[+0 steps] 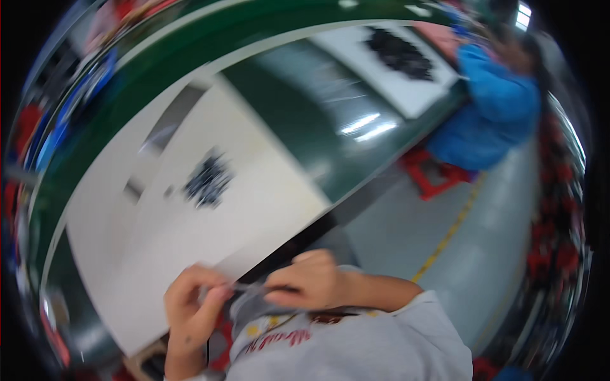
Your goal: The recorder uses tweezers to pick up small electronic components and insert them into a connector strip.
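Note:
Close to my body, just off the near edge of the pale board (254, 209), both hands are held close together. My left hand (194, 298) has thumb and fingers brought together in a pinch. A short gap away, my right hand (311, 280) is closed in a fist-like grip, with something dark showing below its fingers. A thin greyish piece (244, 287) spans the space between the hands, too blurred to name. On the board lies a loose pile of small dark pieces (210, 181), with one small piece (168, 190) apart to its left.
A grey flat strip (175, 114) and a small grey block (134, 188) are on the board. Beyond it, the green table (279, 82) carries a white sheet (406, 105) with a dark pile (400, 54). A person in blue (495, 108) sits at right by a red stool (429, 178).

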Demonstrator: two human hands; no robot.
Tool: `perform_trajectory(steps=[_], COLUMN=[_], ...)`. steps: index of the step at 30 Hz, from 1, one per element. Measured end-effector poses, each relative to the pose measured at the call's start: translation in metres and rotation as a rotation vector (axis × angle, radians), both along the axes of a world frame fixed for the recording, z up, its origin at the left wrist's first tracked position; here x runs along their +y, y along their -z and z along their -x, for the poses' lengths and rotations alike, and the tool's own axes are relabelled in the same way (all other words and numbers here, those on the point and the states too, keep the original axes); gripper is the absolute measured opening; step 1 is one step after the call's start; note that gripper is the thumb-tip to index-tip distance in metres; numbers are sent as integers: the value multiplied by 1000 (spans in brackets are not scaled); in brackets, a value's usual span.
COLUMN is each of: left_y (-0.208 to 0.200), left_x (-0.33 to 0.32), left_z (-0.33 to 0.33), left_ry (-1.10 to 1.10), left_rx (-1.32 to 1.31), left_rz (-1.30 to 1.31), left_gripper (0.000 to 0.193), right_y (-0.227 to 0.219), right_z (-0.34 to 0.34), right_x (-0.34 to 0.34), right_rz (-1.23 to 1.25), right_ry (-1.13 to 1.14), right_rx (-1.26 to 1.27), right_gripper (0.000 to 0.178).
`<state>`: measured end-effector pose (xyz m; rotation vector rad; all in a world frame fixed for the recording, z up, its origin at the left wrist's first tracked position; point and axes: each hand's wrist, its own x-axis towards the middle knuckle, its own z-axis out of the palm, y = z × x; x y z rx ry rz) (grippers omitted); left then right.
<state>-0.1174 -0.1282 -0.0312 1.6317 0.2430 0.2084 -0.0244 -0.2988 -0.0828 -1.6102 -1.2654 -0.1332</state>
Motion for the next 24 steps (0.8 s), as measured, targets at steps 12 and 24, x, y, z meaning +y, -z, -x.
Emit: perform_trajectory(steps=[12,24], left_y=[-27,-13], left_x=[69,112], left_z=[-36,-57], left_ry=[-63,-101], left_rx=[-11,80], left_rz=[-1010,-908], left_gripper=[2,14], right_y=[11,21], right_z=[1,-2], right_x=[-7,-18], right_rz=[26,68], right_ry=[67,67], right_rx=[328,414], right_gripper=[13,13])
